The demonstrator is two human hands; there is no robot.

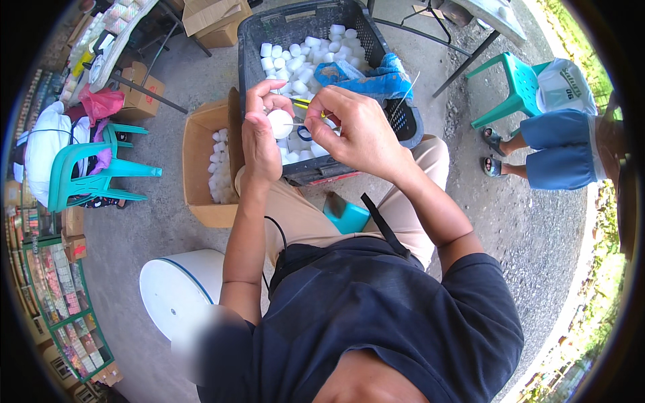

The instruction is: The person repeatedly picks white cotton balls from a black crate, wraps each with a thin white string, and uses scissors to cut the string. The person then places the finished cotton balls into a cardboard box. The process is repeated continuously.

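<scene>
My left hand point(261, 134) holds a white cylinder point(280, 124) between thumb and fingers, its round end turned toward my right hand. A thin pale strand point(296, 124) runs from that end to the pinched fingers of my right hand point(353, 127). Beside these fingers show a slim yellow piece point(301, 103) and a dark blue loop point(304, 133); whether they belong to one tool I cannot tell. Below both hands stands a black plastic crate point(250, 50) holding many white cylinders point(295, 67). A blue cloth point(363, 82) lies over its right side, near thin strands point(408, 94).
An open cardboard box point(195, 161) with more white pieces stands left of the crate. A white round container point(175, 289) is by my left side. Teal chairs point(101, 164) stand left, a teal stool point(514, 87) right. A person in blue shorts point(561, 148) is at the right.
</scene>
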